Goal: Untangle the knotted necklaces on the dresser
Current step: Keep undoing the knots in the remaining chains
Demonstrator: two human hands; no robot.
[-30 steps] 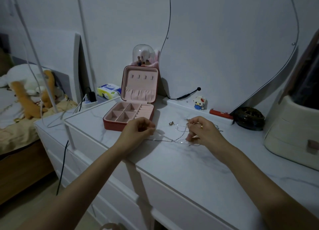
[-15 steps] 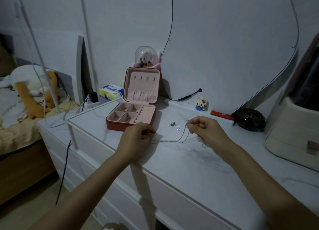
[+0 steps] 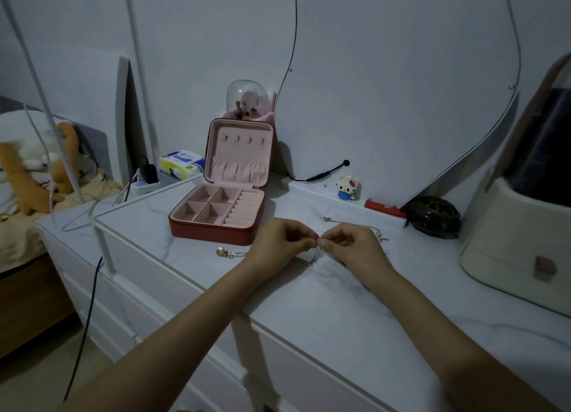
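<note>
**A:** Both grips closed to a pinch: your left hand [image 3: 279,241] and right hand [image 3: 355,246] meet fingertip to fingertip just above the white marble-patterned worktop [image 3: 324,319], each nipping the thin silver chain necklaces [image 3: 310,258] at the same spot. A short bunch of links hangs below the pinch and touches the surface.

**B:** Where does the rest of the chain lie?

**A:** One run trails left under your left wrist to a small round gold-coloured pendant [image 3: 221,251], lying in front of the open red jewellery box with the pink lining [image 3: 221,209]. Another run passes behind your right hand toward a small clasp or charm [image 3: 325,219]. Whether the knot itself sits inside your pinch, I cannot tell; the links are too fine in this light.

**B:** Handling notes?

**A:** Judgement only: very light, limp, no stiffness to push against. The links look fine enough to kink or snap if you pull hard, and smooth metal will slip through dry fingertips. Pulling the ends apart would likely tighten the knot.

**B:** So where do you take hold?

**A:** Close on either side of the tangle, as you have it now. Tease loops outward with small motions; let the slack rest on the worktop so the pendant's weight does not drag.
</note>
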